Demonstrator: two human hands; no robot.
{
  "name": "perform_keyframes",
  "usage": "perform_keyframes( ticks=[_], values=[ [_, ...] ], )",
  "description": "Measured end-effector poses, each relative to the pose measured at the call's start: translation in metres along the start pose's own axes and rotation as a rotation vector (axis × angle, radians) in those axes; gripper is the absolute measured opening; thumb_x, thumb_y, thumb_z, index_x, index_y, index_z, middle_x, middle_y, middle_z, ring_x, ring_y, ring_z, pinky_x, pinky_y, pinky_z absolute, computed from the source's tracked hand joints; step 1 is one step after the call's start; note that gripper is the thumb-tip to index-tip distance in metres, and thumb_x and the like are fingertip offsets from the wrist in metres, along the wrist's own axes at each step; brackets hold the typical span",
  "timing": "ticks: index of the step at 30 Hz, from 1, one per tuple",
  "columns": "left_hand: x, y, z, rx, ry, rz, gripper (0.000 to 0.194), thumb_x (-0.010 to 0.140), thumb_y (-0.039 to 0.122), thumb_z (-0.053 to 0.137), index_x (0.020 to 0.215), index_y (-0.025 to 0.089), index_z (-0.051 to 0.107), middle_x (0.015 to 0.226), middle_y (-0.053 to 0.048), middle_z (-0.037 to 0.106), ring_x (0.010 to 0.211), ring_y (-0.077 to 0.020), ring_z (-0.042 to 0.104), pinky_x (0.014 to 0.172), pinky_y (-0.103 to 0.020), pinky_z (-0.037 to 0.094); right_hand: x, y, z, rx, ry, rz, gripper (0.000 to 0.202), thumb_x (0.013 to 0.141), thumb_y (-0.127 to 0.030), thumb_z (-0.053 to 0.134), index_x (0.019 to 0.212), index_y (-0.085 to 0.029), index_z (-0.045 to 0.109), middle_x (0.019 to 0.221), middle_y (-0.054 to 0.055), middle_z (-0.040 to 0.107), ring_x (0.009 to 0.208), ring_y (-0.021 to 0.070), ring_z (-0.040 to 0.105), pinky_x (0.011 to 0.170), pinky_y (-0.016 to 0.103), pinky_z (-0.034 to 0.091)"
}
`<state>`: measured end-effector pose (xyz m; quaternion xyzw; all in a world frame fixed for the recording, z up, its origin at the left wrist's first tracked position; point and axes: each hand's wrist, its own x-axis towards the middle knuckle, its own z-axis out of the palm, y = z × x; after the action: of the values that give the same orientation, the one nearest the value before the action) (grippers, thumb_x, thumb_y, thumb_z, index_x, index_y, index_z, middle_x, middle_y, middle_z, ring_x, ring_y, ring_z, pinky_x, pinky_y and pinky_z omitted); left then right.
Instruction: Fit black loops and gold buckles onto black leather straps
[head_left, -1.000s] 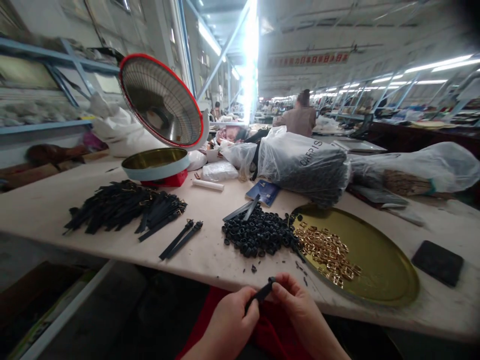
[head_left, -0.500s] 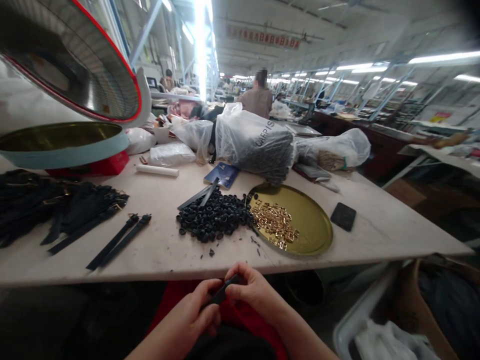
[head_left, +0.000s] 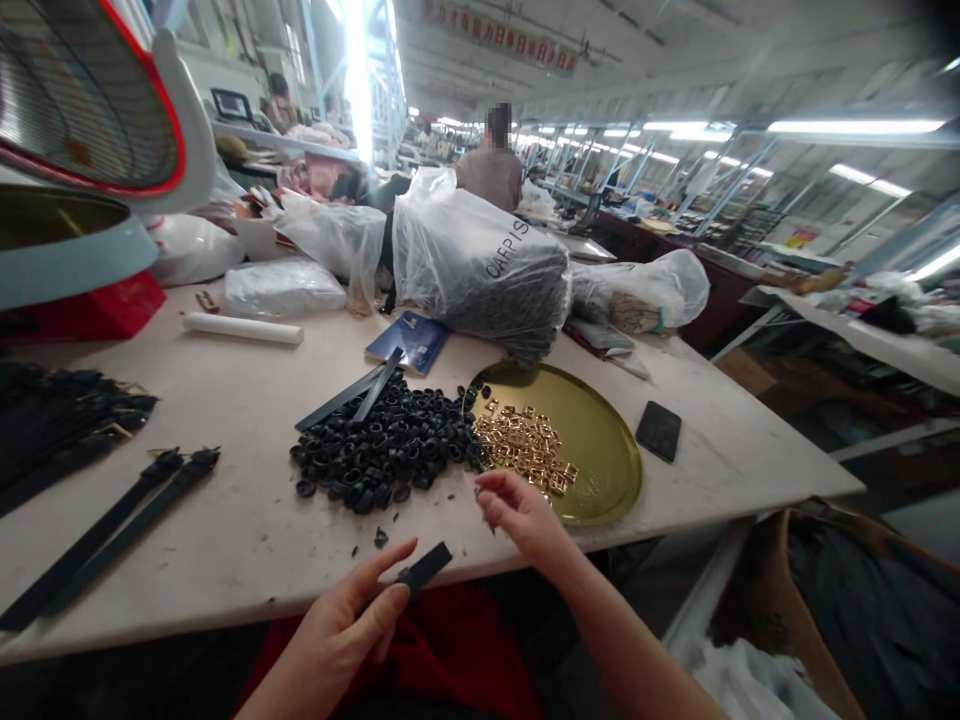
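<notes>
Between the thumb and fingers of my left hand (head_left: 358, 615) is a black strap (head_left: 429, 568), its flat end pointing up to the right at the table's front edge. My right hand (head_left: 517, 515) is over the front edge of the table, near the gold tray, its fingers curled together; whether they pinch anything is too small to tell. Gold buckles (head_left: 517, 445) are heaped on the left part of the gold tray (head_left: 600, 440). Left of them is a pile of black loops (head_left: 382, 450), with two flat black strips (head_left: 379, 385) on top.
Two black straps (head_left: 112, 540) and a strap bundle (head_left: 52, 430) lie at the left. Behind are a white roll (head_left: 244, 329), a blue booklet (head_left: 409, 342) and a filled plastic bag (head_left: 480, 270). A black phone-like slab (head_left: 658, 431) lies right of the tray. A person (head_left: 489, 175) is farther back.
My right hand has left the strap and moved up and right toward the buckles. My left hand keeps the strap, now lower left. The view has shifted.
</notes>
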<state>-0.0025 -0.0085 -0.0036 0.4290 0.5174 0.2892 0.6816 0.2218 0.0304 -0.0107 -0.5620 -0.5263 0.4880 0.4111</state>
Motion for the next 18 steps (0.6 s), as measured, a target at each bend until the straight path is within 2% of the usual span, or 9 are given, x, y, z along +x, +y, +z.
perform_keyframes(
  ticks=[2,3,5,7,10,14,18],
  values=[
    [0.006,0.005,0.002,-0.021,0.006,-0.006,0.056,0.064,0.05,0.063,0.107,0.014,0.059,0.041,0.009,0.038,0.04,-0.006,0.033,0.04,-0.017,0.021,0.026,-0.001,-0.033,-0.455,0.279,-0.1,0.023,0.08,-0.034,0.05,0.093,-0.017,0.056,0.084,0.005,0.058,0.069,0.0154,0.053,0.065,0.028,0.041],
    [0.008,0.007,0.003,-0.031,0.009,-0.015,0.052,0.063,0.049,0.064,0.101,0.014,0.061,0.04,0.009,0.037,0.039,-0.0055,0.031,0.04,-0.017,0.02,0.038,-0.001,-0.047,-0.691,0.34,-0.11,0.022,0.083,-0.031,0.045,0.094,-0.017,0.056,0.087,0.006,0.058,0.073,0.0165,0.053,0.068,0.029,0.041],
    [0.012,0.01,0.002,-0.049,0.018,-0.047,0.042,0.062,0.046,0.065,0.09,0.015,0.06,0.039,0.01,0.034,0.037,-0.0047,0.029,0.039,-0.016,0.018,0.06,-0.001,-0.066,-0.833,0.357,-0.101,0.02,0.082,-0.027,0.045,0.093,-0.016,0.058,0.092,0.009,0.057,0.08,0.019,0.053,0.072,0.031,0.039],
    [0.015,0.011,0.001,-0.063,0.035,-0.077,0.033,0.063,0.043,0.063,0.083,0.017,0.057,0.039,0.011,0.033,0.035,-0.0045,0.028,0.038,-0.015,0.017,0.075,0.0,-0.075,-0.889,0.31,-0.071,0.015,0.079,-0.026,0.051,0.083,-0.017,0.061,0.088,0.008,0.057,0.079,0.0195,0.053,0.072,0.031,0.037],
    [0.017,0.012,0.002,-0.063,0.06,-0.097,0.026,0.066,0.042,0.059,0.077,0.019,0.052,0.04,0.011,0.033,0.034,-0.0052,0.03,0.036,-0.015,0.017,0.087,0.003,-0.075,-0.948,0.24,-0.038,0.008,0.075,-0.023,0.056,0.072,-0.018,0.061,0.08,0.006,0.056,0.075,0.018,0.053,0.07,0.029,0.036],
    [0.016,0.008,0.01,-0.072,0.043,-0.079,0.03,0.066,0.047,0.058,0.069,0.02,0.046,0.04,0.011,0.032,0.033,-0.0047,0.028,0.036,-0.015,0.019,0.09,0.001,-0.07,-0.961,0.204,-0.037,0.007,0.074,-0.018,0.055,0.069,-0.017,0.06,0.082,0.006,0.057,0.077,0.0176,0.052,0.072,0.028,0.035],
    [0.011,0.008,0.015,-0.056,-0.017,-0.026,0.033,0.068,0.05,0.054,0.065,0.02,0.04,0.036,0.012,0.032,0.032,-0.0037,0.022,0.037,-0.015,0.015,0.081,-0.01,-0.068,-0.897,0.213,-0.067,0.01,0.072,-0.014,0.053,0.063,-0.016,0.056,0.079,0.007,0.057,0.077,0.0177,0.052,0.071,0.029,0.036]
  ],
)
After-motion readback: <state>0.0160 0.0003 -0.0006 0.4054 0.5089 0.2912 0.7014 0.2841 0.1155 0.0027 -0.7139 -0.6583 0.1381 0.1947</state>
